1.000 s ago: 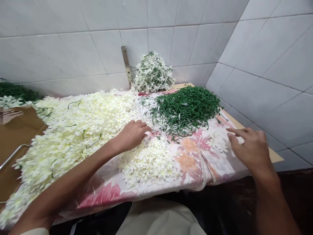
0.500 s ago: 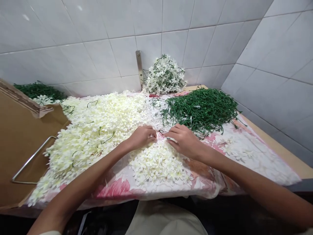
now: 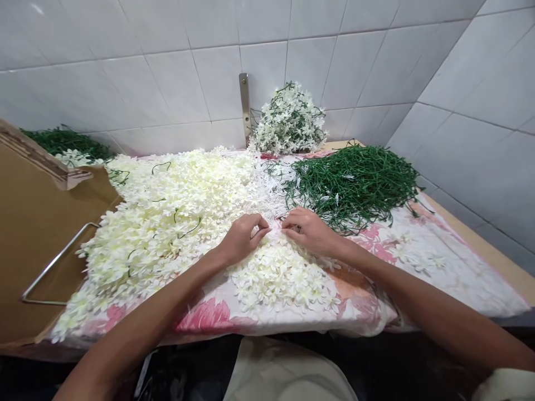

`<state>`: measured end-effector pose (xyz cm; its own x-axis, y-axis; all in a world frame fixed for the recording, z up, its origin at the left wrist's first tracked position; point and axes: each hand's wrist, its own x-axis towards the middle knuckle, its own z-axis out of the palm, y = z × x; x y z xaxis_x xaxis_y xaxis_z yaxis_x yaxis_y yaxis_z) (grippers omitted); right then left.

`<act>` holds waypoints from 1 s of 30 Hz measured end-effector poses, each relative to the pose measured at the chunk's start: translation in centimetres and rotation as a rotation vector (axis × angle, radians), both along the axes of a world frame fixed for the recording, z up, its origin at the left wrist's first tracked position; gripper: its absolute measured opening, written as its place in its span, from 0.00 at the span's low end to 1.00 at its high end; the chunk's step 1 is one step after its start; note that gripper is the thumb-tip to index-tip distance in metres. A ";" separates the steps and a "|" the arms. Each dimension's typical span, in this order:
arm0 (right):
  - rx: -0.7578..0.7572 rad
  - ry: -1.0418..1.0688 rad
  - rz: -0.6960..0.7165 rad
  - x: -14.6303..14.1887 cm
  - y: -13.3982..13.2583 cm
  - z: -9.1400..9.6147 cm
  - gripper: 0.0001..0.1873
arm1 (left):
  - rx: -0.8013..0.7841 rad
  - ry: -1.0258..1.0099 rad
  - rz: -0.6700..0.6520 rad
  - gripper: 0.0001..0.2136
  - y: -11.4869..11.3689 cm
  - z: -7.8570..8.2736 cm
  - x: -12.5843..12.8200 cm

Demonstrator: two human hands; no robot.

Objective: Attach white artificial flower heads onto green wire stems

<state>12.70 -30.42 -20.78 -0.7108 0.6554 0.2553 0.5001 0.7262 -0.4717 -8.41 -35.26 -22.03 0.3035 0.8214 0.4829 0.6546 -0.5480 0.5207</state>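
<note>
My left hand [image 3: 244, 236] is closed in a pinch, thumb against forefinger, just above a small heap of white artificial flowers [image 3: 284, 278]. Facing it, my right hand [image 3: 307, 229] pinches too, its fingertips a short gap from the left ones. What either pinch holds is too small to make out. Thin white stem pieces [image 3: 271, 195] lie just beyond the fingertips. Left of my hands spreads a large pile of cream-white flower heads [image 3: 184, 189]. To the right rests a tangled heap of green plastic stems [image 3: 355, 181].
A bunch of white flowers with green stems [image 3: 290, 120] leans against the tiled wall beside a metal bracket [image 3: 244, 100]. At left stand a cardboard box [image 3: 50, 239] and a bent metal rod [image 3: 58, 264]. A floral cloth [image 3: 451, 273] covers the table.
My fingers have closed into tighter pinches, the right fingertips now pressed together. The whole view has shifted slightly; the piles look the same.
</note>
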 end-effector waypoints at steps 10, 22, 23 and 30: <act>-0.014 -0.089 -0.051 -0.8 -0.4 -0.5 0.04 | -0.044 -0.089 -0.049 0.03 0.1 0.1 0.1; -0.343 0.418 -0.151 -1.2 -2.4 0.6 0.08 | 0.123 -0.116 -0.069 0.02 -1.0 0.6 0.9; -0.392 0.451 -0.129 -1.2 -2.5 0.5 0.08 | 0.124 -0.118 -0.061 0.02 -1.1 0.6 0.9; -0.585 0.564 0.010 -1.0 -2.4 0.1 0.09 | 0.022 -0.168 -0.013 0.03 -1.2 0.7 1.0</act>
<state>11.72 -32.84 -20.73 -0.5841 0.7878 0.1955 0.0680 0.2875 -0.9554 -7.41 -36.49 -21.30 0.2273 0.8065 0.5458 0.5523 -0.5683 0.6099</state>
